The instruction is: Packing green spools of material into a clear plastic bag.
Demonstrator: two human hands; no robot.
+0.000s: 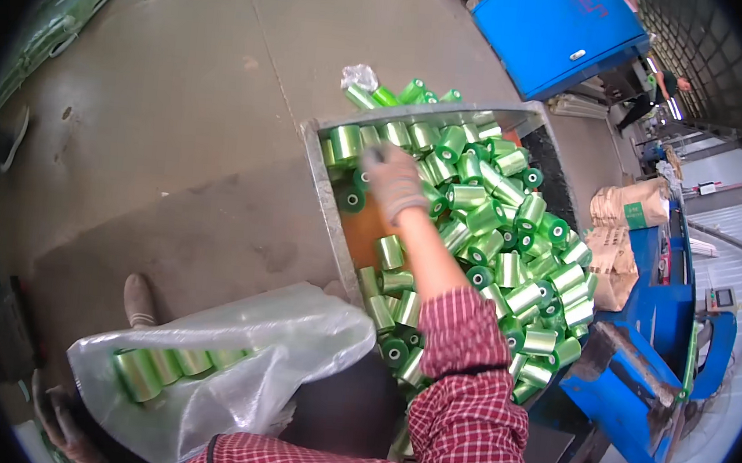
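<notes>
My right hand (393,179), in a grey-brown glove, reaches over a large bin (330,219) heaped with shiny rolls of green film (484,217). Motion smears its fingers, which are close to the rolls near the bin's far left corner; whether they grip one I cannot tell. A clear plastic bag (291,335) lies in front of me on the left, with several green film rolls (140,374) lined up inside. At the lower left, beside the bag's edge, is my left hand (67,430), gloved and dim, its fingers apart. The bag hides part of the left arm.
More green rolls (387,97) and crumpled clear film (360,77) lie beyond the bin. A blue cabinet (556,36) stands far right. Brown paper sacks (612,266) and blue machinery (630,395) are at the right. A person (652,97) is in the distance.
</notes>
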